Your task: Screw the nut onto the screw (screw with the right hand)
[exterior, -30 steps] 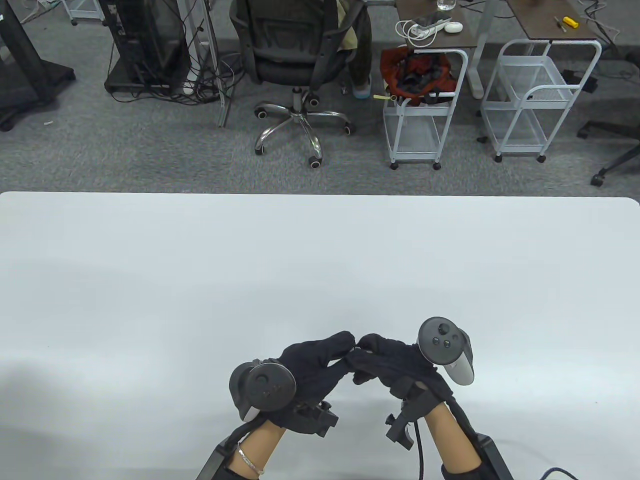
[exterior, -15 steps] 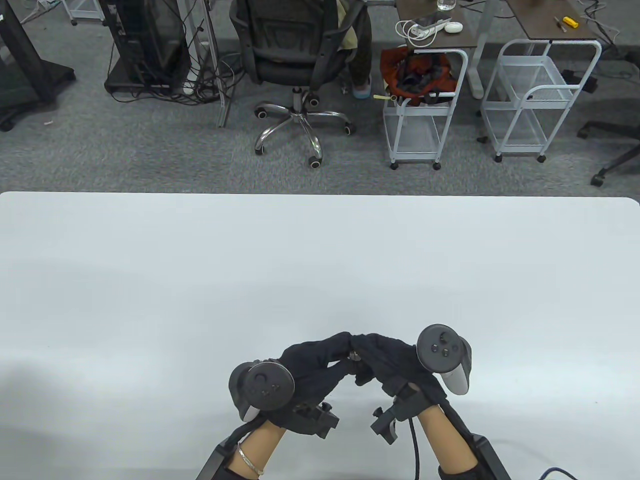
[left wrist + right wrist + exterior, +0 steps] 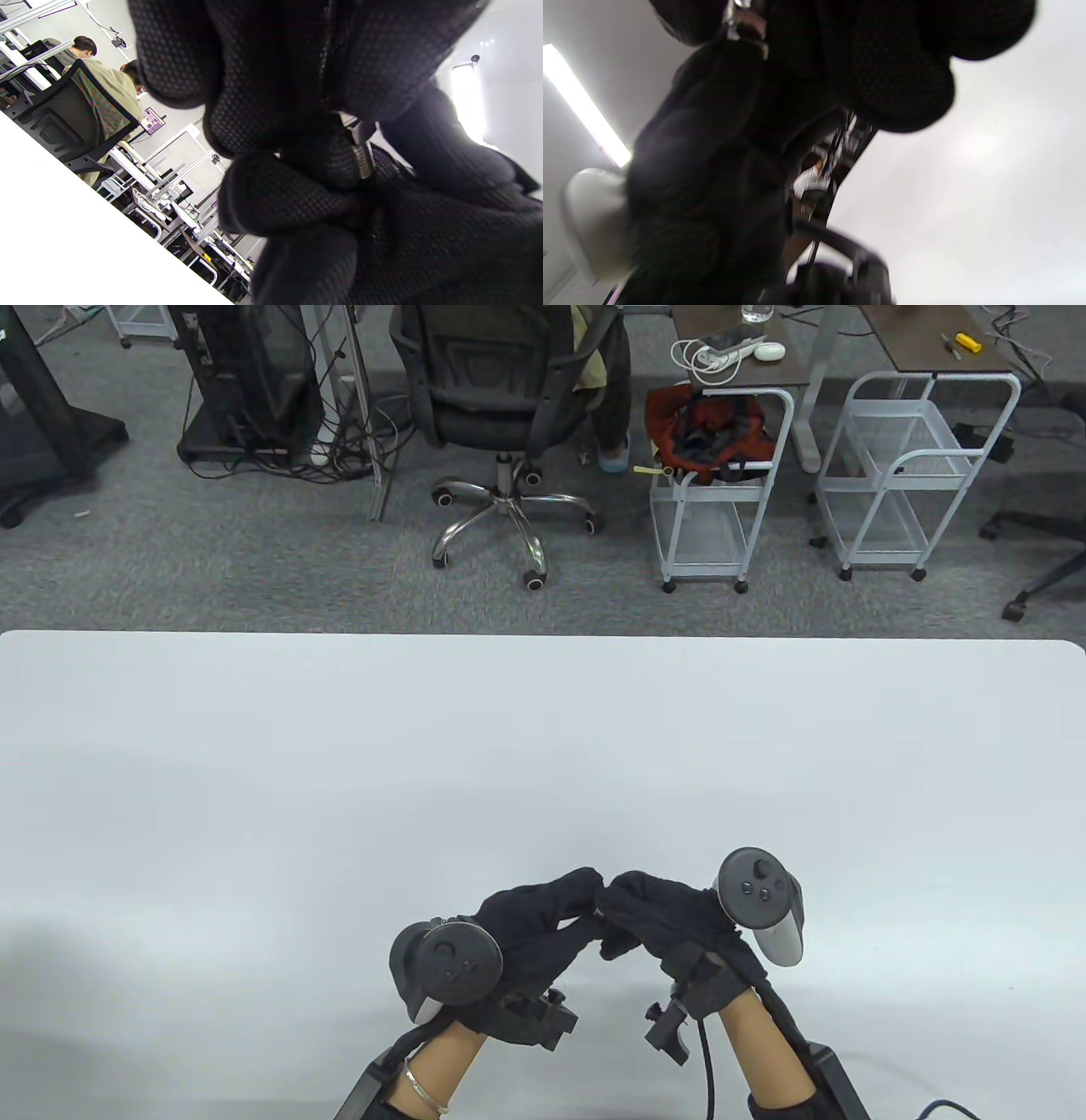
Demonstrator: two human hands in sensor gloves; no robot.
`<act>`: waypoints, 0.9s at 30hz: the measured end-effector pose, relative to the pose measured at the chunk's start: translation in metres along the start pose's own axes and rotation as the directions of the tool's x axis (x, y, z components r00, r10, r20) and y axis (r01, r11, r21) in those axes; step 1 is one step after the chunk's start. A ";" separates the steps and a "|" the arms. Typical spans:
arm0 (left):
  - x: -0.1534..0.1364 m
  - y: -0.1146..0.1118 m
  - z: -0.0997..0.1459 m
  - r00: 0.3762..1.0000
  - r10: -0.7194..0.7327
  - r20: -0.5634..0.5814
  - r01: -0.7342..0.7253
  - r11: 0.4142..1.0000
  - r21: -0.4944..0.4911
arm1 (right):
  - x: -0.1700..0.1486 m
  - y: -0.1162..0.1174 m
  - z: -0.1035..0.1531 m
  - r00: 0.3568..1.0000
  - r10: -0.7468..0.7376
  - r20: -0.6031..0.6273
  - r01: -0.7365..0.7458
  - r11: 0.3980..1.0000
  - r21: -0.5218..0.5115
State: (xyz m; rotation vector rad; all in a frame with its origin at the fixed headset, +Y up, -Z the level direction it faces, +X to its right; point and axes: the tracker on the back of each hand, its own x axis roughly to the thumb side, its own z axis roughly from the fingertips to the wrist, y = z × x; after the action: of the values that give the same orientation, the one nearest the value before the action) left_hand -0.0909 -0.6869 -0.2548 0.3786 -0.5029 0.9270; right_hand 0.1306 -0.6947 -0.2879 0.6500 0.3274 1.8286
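Above the big white table (image 3: 543, 746), near its front edge, the left hand in a black glove (image 3: 530, 925) and the right hand in a black glove (image 3: 662, 916) meet fingertip to fingertip. Both pinch a small silver metal screw (image 3: 362, 159) between them. Its long side runs from hand to hand. The nut is hidden.

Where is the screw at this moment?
The screw is off the table, pinched between the fingertips of the left hand and right hand, near the table's front edge.
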 end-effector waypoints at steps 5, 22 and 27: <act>0.000 -0.002 0.000 1.000 0.005 -0.002 -0.005 1.000 -0.007 | 0.000 0.001 0.001 0.999 0.054 0.001 -0.052 0.974 -0.219; -0.002 -0.008 0.000 0.990 -0.108 0.092 0.114 0.992 -0.061 | 0.009 0.000 0.006 0.965 0.256 -0.057 -0.261 0.925 -0.277; -0.015 0.000 -0.002 0.978 -0.196 0.075 0.205 0.968 -0.142 | 0.013 0.000 0.007 0.833 0.525 -0.178 -0.553 0.809 -0.202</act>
State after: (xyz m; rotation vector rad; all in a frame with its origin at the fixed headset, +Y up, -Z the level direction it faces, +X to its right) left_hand -0.0974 -0.6954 -0.2648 0.3163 -0.5749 0.6793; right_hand 0.1318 -0.6835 -0.2791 0.4916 -0.0280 2.4147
